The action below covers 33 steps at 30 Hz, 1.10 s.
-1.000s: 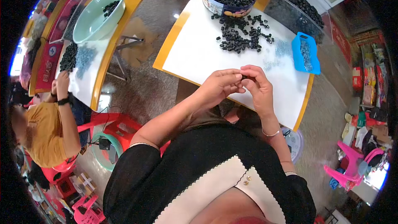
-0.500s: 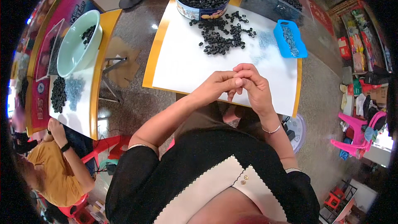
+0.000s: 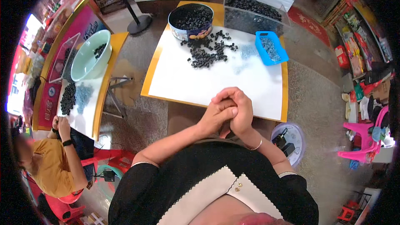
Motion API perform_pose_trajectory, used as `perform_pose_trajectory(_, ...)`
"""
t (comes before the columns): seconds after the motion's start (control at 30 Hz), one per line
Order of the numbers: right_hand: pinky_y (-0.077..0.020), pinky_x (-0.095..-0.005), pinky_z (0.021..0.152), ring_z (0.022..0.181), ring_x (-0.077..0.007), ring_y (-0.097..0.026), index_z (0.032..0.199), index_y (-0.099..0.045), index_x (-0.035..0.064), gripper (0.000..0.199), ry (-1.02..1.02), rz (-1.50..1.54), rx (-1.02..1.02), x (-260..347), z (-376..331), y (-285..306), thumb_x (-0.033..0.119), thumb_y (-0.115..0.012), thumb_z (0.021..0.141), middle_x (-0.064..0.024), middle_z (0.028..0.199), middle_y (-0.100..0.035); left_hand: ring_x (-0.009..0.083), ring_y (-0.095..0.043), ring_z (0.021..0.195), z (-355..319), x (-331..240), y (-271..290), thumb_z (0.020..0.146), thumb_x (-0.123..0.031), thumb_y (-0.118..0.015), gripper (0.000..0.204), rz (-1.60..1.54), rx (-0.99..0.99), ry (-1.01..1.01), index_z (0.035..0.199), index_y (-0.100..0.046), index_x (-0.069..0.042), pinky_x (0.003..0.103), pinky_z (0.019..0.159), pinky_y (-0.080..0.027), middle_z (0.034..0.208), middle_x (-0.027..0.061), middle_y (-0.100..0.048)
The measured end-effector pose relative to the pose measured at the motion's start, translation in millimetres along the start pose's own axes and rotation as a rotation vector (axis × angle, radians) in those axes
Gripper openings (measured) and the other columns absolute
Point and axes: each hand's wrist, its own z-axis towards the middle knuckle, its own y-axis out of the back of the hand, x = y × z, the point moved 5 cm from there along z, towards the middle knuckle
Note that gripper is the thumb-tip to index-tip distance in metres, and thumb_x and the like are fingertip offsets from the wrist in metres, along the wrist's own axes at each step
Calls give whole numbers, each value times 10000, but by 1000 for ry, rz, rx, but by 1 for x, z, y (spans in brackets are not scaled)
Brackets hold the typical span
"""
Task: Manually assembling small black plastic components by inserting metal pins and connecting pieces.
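Workroom floor of speckled grey stone, with a white-topped, orange-edged square table (image 3: pixel 200 79) as the reference point.

Against the table's far edge stands a clear plastic bin of black rings (image 3: pixel 252 12), and beside it, on the far left corner, a round tin of black rings (image 3: pixel 191 18). On the table's far right sits a small blue plastic tray (image 3: pixel 271 48) holding grey pieces. Spread across the far middle of the tabletop, just in front of the tin, is a loose heap of small black rubber rings (image 3: pixel 208 52). At the table's near edge, the left hand (image 3: pixel 216 114) and right hand (image 3: pixel 241 110) are pressed together, fingers curled closed around each other; whether they enclose anything cannot be told.
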Motion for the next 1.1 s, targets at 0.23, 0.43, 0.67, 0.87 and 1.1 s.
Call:
perform_pose_trajectory(0.23, -450, -260, 692, 709, -127, -547, 834, -552, -11, 340, 34, 21, -114, -5, -17, 8, 198, -301, 927, -87, 761, -597, 87, -530, 536, -7, 20, -12, 884, -346, -535, 326, -40, -86, -1, 885, -557, -22, 207, 386, -409, 708, 28, -553)
perform_pose_trajectory(0.43, -426, -242, 763, 837, -134, -535, 958, -549, -33, 435, -137, -91, 45, -31, 19, 16, 301, -271, 968, -75, 895, -584, 83, -407, 511, 14, 26, 23, 875, -498, -503, 455, -350, -208, 132, 860, -557, -47, 226, 418, -271, 655, -2, -491)
perform_pose_trajectory(0.67, -413, -257, 848, 1001, -139, -521, 1024, -589, 27, 195, 32, -390, 243, -27, 53, 28, 42, -575, 830, -48, 1052, -566, 69, -322, 504, 33, 22, 59, 928, -501, -403, 501, -253, -124, 143, 916, -538, -19, 218, 448, -266, 615, -24, -397)
perform_pose_trajectory(0.87, -450, -282, 731, 747, -161, -571, 1012, -646, 79, 225, 380, -843, -134, 17, 187, 105, 138, -614, 797, -67, 878, -582, 75, -382, 562, 46, 14, 81, 941, -449, -366, 498, -189, -226, 108, 1051, -536, 6, 224, 529, -345, 745, -1, -483)
perform_pose_trajectory(1.1, -448, -354, 780, 858, -285, -563, 1074, -633, 71, 316, 816, -1487, -348, 52, 319, 168, 240, -604, 809, -138, 978, -599, 43, -390, 564, 51, 5, 116, 919, -335, -486, 351, -141, -460, 63, 975, -574, -1, 206, 503, -353, 708, -22, -474)
